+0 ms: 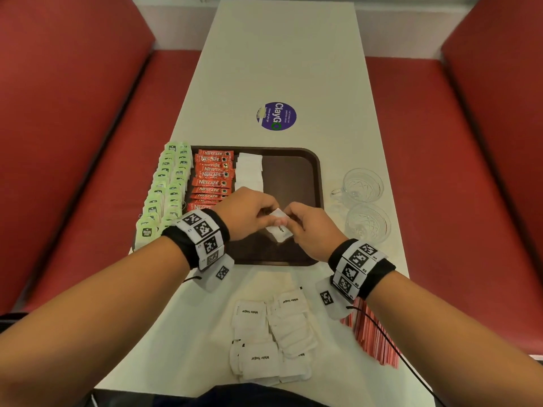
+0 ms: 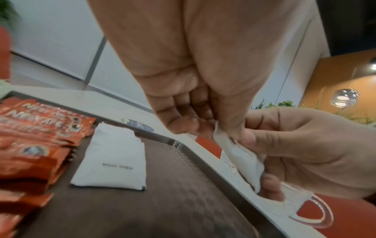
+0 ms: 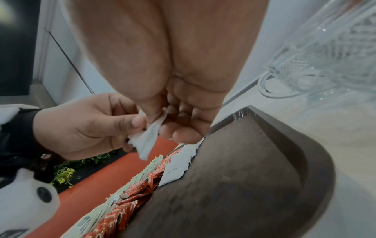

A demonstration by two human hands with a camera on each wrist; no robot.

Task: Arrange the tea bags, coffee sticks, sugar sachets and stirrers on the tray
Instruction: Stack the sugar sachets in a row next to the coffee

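1. Our left hand and right hand both pinch one white sugar sachet above the brown tray
2. Tea bags, coffee sticks and sugar sachets line the tray
3. A loose sachet pile and stirrers lie on the table

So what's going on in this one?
A person is laying out drink supplies on a brown tray. Both the left hand and right hand pinch one sugar sachet above it. Tea bags, coffee sticks and some sachets are already lined up; more sachets and the stirrers wait on the table.
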